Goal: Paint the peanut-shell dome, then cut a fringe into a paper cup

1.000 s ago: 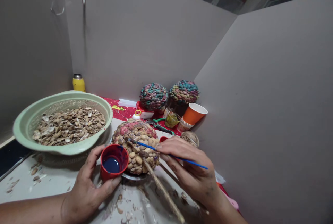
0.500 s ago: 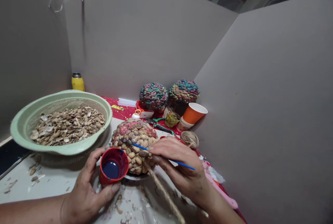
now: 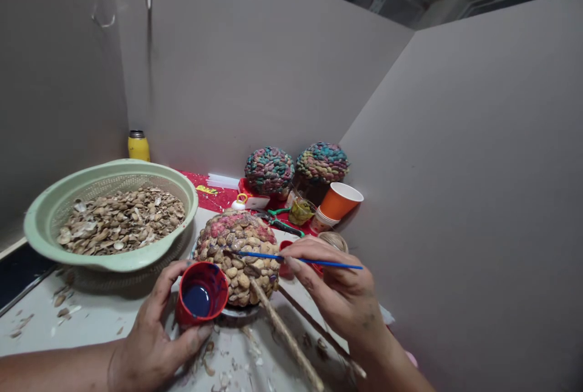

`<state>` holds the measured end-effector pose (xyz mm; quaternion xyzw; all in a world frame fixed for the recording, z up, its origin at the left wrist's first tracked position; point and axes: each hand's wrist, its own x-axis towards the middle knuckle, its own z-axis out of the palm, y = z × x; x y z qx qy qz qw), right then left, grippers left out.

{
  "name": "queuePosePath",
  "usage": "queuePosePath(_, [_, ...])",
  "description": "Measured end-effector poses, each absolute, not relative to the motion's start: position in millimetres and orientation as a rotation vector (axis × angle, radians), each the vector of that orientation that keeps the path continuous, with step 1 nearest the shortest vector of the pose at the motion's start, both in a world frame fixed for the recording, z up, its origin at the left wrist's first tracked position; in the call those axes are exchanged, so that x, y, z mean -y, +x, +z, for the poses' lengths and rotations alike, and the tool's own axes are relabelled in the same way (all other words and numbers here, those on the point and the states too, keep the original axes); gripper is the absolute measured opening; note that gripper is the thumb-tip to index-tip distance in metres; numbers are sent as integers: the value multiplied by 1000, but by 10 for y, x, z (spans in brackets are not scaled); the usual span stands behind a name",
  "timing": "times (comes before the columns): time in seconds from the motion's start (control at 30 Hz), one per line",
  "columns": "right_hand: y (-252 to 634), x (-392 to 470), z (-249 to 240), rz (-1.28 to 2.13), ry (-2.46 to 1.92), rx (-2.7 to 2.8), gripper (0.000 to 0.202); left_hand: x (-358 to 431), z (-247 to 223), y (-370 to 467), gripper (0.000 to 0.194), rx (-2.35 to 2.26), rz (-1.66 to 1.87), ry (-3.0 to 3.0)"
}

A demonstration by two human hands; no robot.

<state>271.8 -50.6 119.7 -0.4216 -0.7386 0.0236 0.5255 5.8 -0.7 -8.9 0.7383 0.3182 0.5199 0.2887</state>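
Observation:
My left hand (image 3: 152, 328) is wrapped round a small red cup (image 3: 184, 316), tilted toward me, with dark blue paint (image 3: 197, 301) inside. Between the fingers of my right hand (image 3: 341, 285) is a thin blue paintbrush (image 3: 266, 256). Its tip touches the side of a rounded form covered in what look like peanut shells (image 3: 239, 276), mostly tan with a pink-painted patch near the top. That form rests on a plate whose rim shows below. Two thin sticks, a near one (image 3: 285, 334) and a farther one (image 3: 319, 328), extend from the form toward me.
A green colander (image 3: 34, 234) full of shells stands left, a yellow bottle (image 3: 139, 147) behind it. At the back are two multicoloured balls (image 3: 269, 170), orange paper cups (image 3: 337, 202), green-handled pliers (image 3: 286, 228) and twine (image 3: 334, 240). Shell scraps litter the table; grey walls enclose it.
My right hand has shifted right and slightly down, and the brush lies flatter, its tip a little farther right on the shells. The second stick and a red container now show. My left hand keeps the cup.

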Motion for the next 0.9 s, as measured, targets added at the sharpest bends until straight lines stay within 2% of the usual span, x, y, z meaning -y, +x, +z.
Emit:
queuePosePath(0.73, [2714,592,1235,-66,-1035,1859,16,10,-128,44,62,-863,1388,1914])
queuePosePath(0.9, [2700,609,1246,-26,-982,1841,17,22,-184,27,68,-841,1417,1992])
